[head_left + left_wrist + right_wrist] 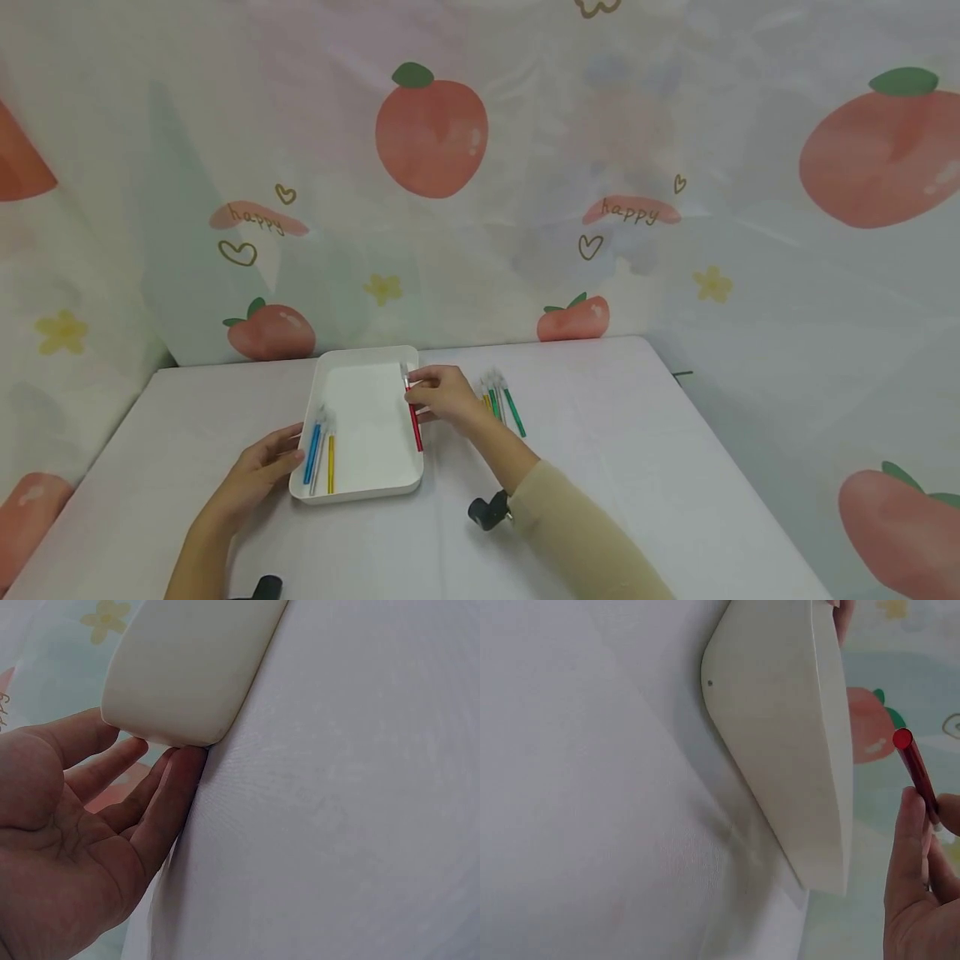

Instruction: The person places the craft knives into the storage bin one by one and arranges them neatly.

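Note:
My right hand [446, 392] pinches a slim red pen-shaped tool [416, 427] with a clear, silvery far end, over the right rim of a white tray [367, 433]. In the right wrist view the red tool [917, 774] sits between thumb and fingers, its red butt toward the camera. My left hand [262, 471] rests against the tray's left side. From the left wrist, extended fingers [169, 802] touch the tray's outer wall [187, 675]. Inside the tray at left lie similar blue [312, 454], silvery [318, 458] and yellow [332, 463] tools.
Right of the tray, several more pen-shaped tools lie together on the white-covered table [600, 467], a green one [514, 412] outermost; my right forearm partly hides them. A black object [489, 510] is beside the right sleeve. A fruit-patterned cloth [480, 250] hangs behind the table.

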`<action>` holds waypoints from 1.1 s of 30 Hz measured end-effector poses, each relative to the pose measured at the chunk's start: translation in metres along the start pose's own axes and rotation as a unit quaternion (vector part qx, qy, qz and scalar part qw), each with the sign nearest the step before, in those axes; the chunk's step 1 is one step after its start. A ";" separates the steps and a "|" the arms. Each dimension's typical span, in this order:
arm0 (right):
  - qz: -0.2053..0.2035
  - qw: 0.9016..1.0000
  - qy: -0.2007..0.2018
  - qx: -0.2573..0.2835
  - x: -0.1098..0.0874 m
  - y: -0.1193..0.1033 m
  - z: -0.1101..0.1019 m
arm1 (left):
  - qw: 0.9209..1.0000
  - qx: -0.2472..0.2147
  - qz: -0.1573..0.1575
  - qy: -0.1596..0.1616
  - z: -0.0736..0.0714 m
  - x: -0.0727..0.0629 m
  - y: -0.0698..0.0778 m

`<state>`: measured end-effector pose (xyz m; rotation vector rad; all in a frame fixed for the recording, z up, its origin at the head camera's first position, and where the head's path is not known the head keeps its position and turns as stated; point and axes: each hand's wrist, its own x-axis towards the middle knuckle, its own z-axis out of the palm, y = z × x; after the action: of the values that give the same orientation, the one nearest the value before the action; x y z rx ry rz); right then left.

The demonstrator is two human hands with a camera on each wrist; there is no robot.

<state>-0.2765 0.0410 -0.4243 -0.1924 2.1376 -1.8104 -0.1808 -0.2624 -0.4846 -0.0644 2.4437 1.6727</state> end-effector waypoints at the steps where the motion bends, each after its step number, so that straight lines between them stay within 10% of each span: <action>1: -0.001 1.000 -0.002 0.005 0.000 -0.001 0.003 | 1.000 0.001 -0.001 0.001 0.000 0.000 0.000; 33: 0.032 0.999 0.007 0.040 0.009 0.008 0.078 | 1.000 -0.005 -0.002 0.000 -0.001 0.001 -0.001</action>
<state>-0.2576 -0.0330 -0.4444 -0.0912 2.0533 -1.8611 -0.1817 -0.2636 -0.4849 -0.0715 2.4340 1.6842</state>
